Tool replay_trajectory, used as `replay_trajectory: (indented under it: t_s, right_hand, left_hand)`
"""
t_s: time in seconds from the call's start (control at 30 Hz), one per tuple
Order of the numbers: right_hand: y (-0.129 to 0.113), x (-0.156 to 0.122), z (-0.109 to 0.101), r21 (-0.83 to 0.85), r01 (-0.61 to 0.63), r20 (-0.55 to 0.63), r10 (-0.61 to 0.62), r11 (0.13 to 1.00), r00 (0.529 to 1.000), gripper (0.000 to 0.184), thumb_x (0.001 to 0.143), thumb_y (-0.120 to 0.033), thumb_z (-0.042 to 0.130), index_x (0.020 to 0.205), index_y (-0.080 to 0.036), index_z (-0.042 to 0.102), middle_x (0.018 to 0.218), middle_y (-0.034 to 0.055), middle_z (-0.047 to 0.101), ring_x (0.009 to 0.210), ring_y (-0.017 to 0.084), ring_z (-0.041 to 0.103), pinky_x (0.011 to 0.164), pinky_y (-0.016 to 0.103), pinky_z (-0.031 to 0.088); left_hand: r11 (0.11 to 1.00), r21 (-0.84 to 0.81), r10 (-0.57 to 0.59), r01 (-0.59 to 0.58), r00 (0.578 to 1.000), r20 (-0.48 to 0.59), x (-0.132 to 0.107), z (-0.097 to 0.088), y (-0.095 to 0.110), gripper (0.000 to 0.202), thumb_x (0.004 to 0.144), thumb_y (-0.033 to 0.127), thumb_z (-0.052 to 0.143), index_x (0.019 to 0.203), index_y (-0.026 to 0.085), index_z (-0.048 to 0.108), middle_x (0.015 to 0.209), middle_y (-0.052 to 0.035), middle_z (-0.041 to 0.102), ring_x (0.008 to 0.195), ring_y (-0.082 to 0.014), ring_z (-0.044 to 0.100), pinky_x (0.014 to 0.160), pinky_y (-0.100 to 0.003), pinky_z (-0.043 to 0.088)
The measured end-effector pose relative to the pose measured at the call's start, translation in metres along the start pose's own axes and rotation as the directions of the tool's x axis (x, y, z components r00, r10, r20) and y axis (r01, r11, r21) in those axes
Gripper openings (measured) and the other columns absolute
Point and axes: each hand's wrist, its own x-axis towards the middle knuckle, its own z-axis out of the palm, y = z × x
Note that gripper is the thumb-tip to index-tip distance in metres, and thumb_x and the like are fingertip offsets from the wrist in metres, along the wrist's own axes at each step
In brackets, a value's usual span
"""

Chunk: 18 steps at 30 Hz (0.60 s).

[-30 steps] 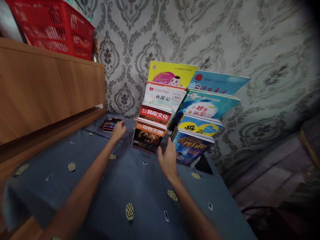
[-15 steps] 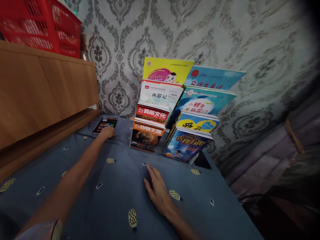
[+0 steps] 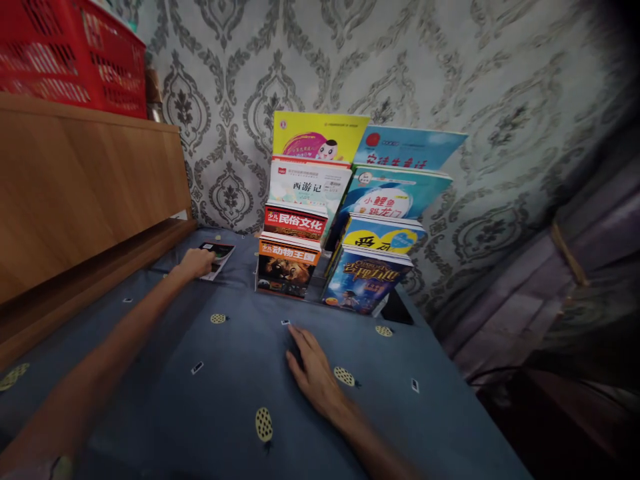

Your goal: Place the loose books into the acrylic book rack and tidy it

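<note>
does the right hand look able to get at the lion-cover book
Probably yes: the right hand looks empty, and only patterned tablecloth shows between it and the lion-cover book.

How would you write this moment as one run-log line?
left hand: at dark book | right hand: empty, over blue cloth | other books: standing in two columns

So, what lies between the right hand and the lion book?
The head view shows blue tablecloth between the right hand and the lion book, with a small white printed mark.
</note>
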Motion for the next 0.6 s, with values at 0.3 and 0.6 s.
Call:
replay_trajectory:
  t_s: [0.3,0.6]
  right_hand:
    - [0.003,-0.001,0.003,0.040,0.025,-0.015,-0.025,0.999,1.000,0.049,0.098,-0.027,0.046,0.146,-0.024,0.047,0.135,0.0117,0.061,0.126,0.026,0.058,0.106,0.047,0.052]
    - [-0.006,0.000,0.000,0.091,0.014,0.006,-0.014,0.996,1.000,0.047,0.098,-0.024,0.044,0.144,-0.022,0.048,0.133,0.0118,0.061,0.124,0.025,0.058,0.108,0.046,0.049]
  left_hand:
    - [0.700,-0.703,0.306,-0.127,0.942,0.136,-0.089,-0.010,-0.023,0.059,0.087,0.062,0.044,0.126,0.024,0.065,0.116,-0.0065,0.074,0.109,-0.0260,0.067,0.092,-0.034,0.051]
    - [0.933,-0.350,0.020,-0.077,0.986,-0.165,-0.115,0.102,0.032,0.065,0.093,0.053,0.041,0.147,0.017,0.047,0.158,-0.0121,0.039,0.152,-0.0338,0.022,0.120,-0.050,0.026]
